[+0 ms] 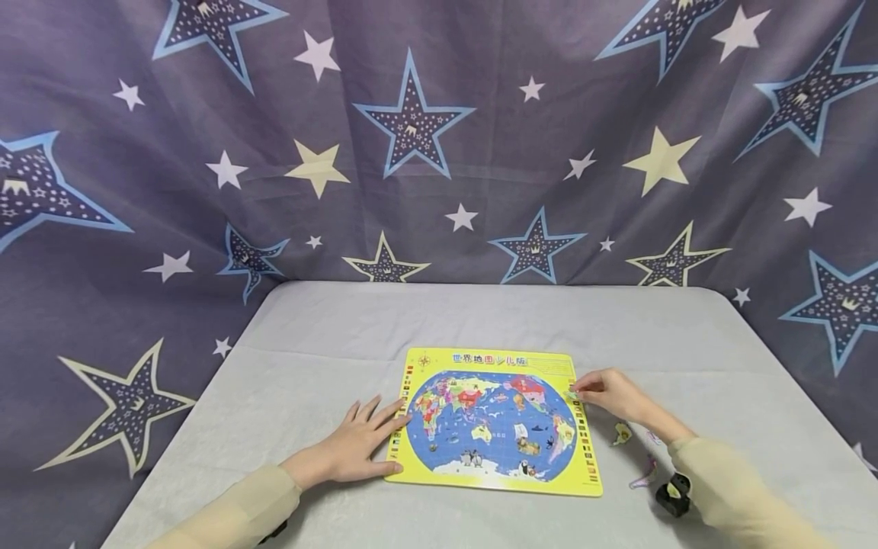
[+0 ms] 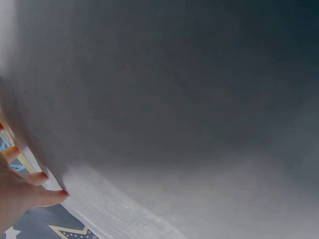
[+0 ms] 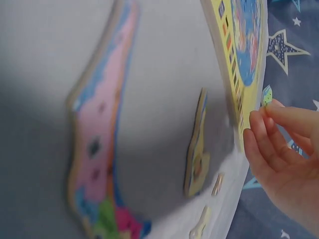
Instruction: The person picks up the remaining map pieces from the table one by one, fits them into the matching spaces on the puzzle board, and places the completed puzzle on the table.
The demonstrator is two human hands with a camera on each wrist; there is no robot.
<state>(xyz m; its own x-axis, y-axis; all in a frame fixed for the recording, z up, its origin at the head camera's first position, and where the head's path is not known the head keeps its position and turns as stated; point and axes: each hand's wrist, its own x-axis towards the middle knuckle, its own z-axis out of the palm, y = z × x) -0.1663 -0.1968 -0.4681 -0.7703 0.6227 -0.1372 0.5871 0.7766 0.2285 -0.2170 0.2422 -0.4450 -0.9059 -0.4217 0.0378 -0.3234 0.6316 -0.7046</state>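
Observation:
A yellow world map puzzle board [image 1: 579, 482] with a blue ocean oval lies on the grey cloth. My left hand [image 1: 350, 448] rests at its left edge, fingers spread and fingertips on the yellow border. In the left wrist view only part of the left hand [image 2: 20, 191] shows. Near the board's upper right edge, my right hand [image 1: 610, 393] pinches a small green puzzle piece [image 3: 267, 94] between thumb and fingers. The right wrist view shows the piece's tip sticking out past the fingertips; the rest is covered.
Right of the board lie several loose pieces: a yellowish one [image 1: 622, 434], a long pink one [image 3: 99, 144] and smaller ones [image 3: 218, 184], partly under the right forearm. A star-patterned curtain [image 1: 439, 198] hangs behind the table [image 1: 329, 324].

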